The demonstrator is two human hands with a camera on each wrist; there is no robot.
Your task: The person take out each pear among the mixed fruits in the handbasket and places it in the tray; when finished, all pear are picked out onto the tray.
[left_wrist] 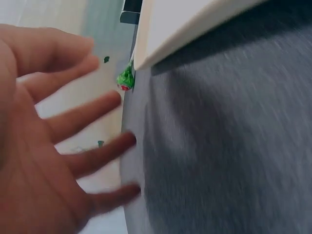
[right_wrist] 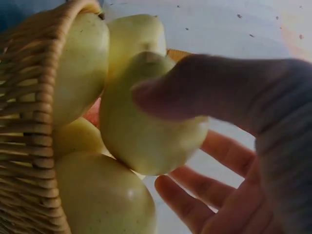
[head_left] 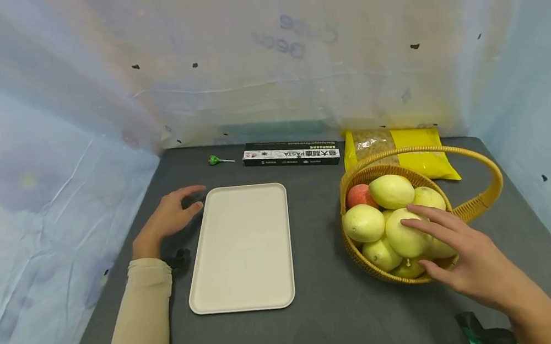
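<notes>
Since the fruit (head_left: 404, 241) looks firm but slick, the right hand (head_left: 480, 256) (fingers apart, as on the left hand (head_left: 169, 214)) should hold its middle.

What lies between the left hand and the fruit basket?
From the left hand: the cream tray, then bare grey tabletop up to the fruit basket, seen in the head view.

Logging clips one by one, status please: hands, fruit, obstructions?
Left hand spread beside tray. Right hand loosely around pale fruit, contact unclear. Fruit in basket. Handle behind; nothing seems blocking.
</notes>
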